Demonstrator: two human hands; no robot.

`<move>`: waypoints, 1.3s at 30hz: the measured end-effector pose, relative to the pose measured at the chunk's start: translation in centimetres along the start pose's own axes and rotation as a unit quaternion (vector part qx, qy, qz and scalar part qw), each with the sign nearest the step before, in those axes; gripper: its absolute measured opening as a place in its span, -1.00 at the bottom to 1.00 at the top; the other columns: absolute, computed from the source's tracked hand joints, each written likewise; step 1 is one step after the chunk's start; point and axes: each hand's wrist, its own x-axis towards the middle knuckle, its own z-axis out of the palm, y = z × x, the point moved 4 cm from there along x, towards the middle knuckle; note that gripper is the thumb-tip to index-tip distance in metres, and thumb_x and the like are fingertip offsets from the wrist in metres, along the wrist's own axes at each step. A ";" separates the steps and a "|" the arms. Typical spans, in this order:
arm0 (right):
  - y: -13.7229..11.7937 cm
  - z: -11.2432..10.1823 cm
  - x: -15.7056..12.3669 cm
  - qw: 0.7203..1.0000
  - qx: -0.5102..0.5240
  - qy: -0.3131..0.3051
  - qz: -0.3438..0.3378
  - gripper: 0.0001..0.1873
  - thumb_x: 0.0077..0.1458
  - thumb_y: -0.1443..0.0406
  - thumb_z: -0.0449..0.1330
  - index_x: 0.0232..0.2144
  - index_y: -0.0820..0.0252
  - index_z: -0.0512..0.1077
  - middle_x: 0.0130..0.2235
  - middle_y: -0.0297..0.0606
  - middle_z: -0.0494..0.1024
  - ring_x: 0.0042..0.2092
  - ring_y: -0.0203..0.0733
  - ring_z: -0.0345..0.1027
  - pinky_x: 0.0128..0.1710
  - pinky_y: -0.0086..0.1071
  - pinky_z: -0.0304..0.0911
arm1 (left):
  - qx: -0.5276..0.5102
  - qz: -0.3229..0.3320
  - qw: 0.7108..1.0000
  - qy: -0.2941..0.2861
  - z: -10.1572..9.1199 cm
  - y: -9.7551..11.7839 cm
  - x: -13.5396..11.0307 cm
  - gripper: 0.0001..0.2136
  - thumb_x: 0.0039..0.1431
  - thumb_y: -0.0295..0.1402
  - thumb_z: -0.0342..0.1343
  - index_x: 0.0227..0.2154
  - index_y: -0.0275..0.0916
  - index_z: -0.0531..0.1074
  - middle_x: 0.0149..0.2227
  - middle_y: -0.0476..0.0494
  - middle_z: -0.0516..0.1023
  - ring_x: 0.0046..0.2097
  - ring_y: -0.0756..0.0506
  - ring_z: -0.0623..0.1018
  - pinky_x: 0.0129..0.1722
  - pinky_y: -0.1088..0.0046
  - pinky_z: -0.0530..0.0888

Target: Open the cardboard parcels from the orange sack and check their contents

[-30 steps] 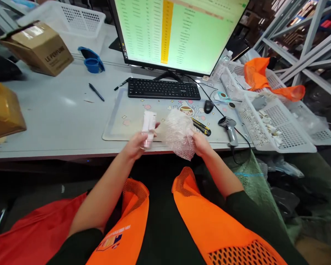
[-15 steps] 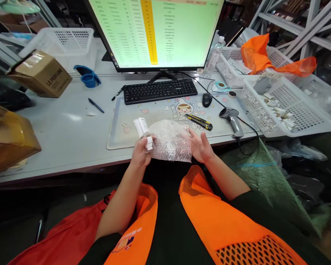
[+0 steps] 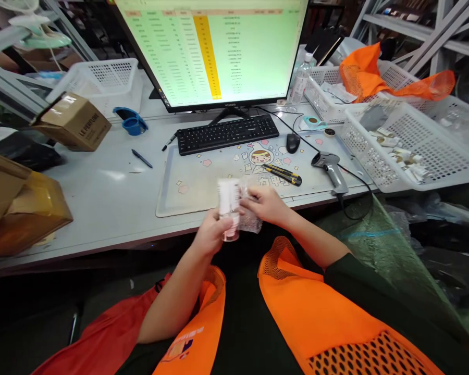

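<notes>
An orange vest point(image 3: 316, 312) is seen nearest the camera, worn over dark sleeves, at the near edge of a grey desk point(image 3: 101, 192). Just above that edge a small white tube point(image 3: 229, 208) is held upright in the left hand point(image 3: 213, 234), whose fingers are curled around its lower part. A crumpled piece of bubble wrap point(image 3: 250, 221) is pressed against the tube's right side by the right hand point(image 3: 266, 204), its fingers bent and closed on the wrap; how much of the tube is covered cannot be told.

Beyond the hands, a desk mat point(image 3: 203, 179) printed with a cartoon figure is spread on the desk. On the mat, right of the tube, a yellow-and-black box cutter point(image 3: 283, 174) is laid, and farther right a grey barcode scanner point(image 3: 330, 169) is rested with its cable hung over the desk edge. A black keyboard point(image 3: 226, 133) and a mouse point(image 3: 293, 142) are placed at the mat's far side, behind the tube. A pen point(image 3: 142, 158) is left well to the tube's left, with a cardboard box point(image 3: 76, 122) and a blue tape dispenser point(image 3: 131, 122) farther back. White baskets point(image 3: 410, 151) are ranged to the right of the mat. A monitor point(image 3: 214, 49) showing a green spreadsheet is stood farthest back.
</notes>
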 end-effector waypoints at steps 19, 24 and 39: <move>-2.0 -0.2 2.0 1.000 -0.019 0.004 0.006 -0.65 0.34 0.11 -0.01 -0.50 0.07 0.14 -0.51 -0.41 0.26 -0.41 -0.26 0.16 -0.33 -0.31 0.01 | 0.585 0.033 0.777 -0.231 -0.5 7.1 0.7 -0.82 0.03 -0.23 0.29 -0.59 -0.17 0.55 -0.36 -0.10 0.56 -0.33 -0.11 0.54 -0.31 0.41 0.40; -3.0 0.7 2.1 0.994 -0.063 -0.038 -0.083 -0.67 0.37 0.16 -0.04 -0.46 0.06 0.12 -0.46 -0.37 0.28 -0.38 -0.23 0.14 -0.30 -0.31 0.02 | 0.559 -0.066 0.797 -0.220 -2.0 8.2 1.5 -0.79 -0.01 -0.21 0.31 -0.64 -0.14 0.49 -0.58 -0.08 0.51 -0.54 -0.11 0.46 -0.54 0.41 0.28; -6.0 3.8 1.9 0.900 -0.334 -0.198 -0.196 -0.75 0.38 0.30 0.13 -0.31 0.26 0.55 -0.31 -0.11 0.65 -0.34 -0.15 0.35 -0.30 -0.27 0.00 | 0.300 -0.197 0.926 -0.114 -6.0 7.6 4.0 -0.55 -0.13 0.06 0.46 -0.72 -0.16 0.45 -0.67 -0.12 0.32 -0.55 -0.13 0.42 -0.54 0.34 0.38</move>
